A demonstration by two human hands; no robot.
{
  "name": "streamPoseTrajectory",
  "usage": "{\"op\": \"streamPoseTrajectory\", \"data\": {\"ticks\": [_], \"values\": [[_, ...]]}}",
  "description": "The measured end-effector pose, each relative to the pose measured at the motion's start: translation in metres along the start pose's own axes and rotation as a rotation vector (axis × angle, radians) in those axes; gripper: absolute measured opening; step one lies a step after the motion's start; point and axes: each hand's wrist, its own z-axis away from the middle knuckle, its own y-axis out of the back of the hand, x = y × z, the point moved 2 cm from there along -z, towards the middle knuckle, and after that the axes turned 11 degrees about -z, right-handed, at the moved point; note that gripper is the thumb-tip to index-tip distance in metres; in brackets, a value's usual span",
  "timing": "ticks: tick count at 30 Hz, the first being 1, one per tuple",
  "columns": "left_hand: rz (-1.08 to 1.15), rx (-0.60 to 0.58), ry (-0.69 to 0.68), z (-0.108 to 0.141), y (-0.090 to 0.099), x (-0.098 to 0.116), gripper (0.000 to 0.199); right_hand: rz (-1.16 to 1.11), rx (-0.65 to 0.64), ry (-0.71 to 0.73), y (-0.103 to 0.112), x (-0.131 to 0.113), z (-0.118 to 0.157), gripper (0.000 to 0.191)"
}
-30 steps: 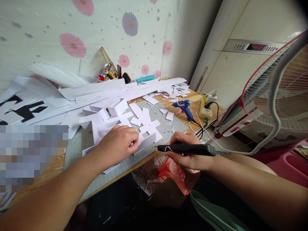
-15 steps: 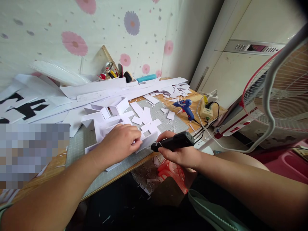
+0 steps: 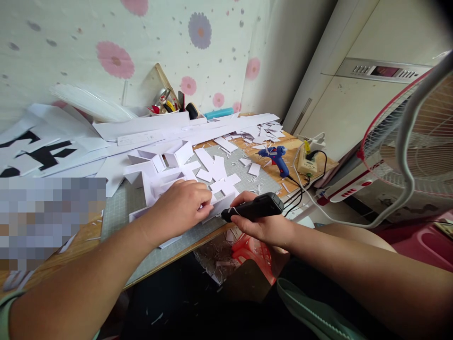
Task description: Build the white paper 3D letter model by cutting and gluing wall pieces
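My left hand is closed, its fingers curled against a white board strip that stands on edge near the front of the grey cutting mat. That strip adjoins a white board structure with upright walls, partly hidden behind the hand. My right hand is wrapped round a thick black handheld tool. The tool's narrow tip points left, at the strip's right lower end; its exact kind does not show. Loose flat white pieces lie on the mat beyond both hands.
A blue glue gun rests on the table's right side, near a power strip with cords. White scraps pile at the back. A fan stands at right, and a red basket sits below the table edge.
The view has shifted slightly, so the table and wall appear a little farther right. My left hand moves slightly right along with the scene; both hands keep their grips.
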Motion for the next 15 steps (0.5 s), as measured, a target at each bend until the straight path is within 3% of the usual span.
{"op": "streamPoseTrajectory", "data": {"ticks": [8, 15], "values": [[0.029, 0.008, -0.007, 0.000, -0.002, -0.001, 0.027, 0.101, -0.021, 0.091, -0.002, 0.003, 0.007, 0.022], [0.030, 0.043, -0.028, 0.001, -0.005, -0.002, 0.031, 0.240, -0.118, 0.176, -0.007, -0.001, 0.012, 0.023]]}}
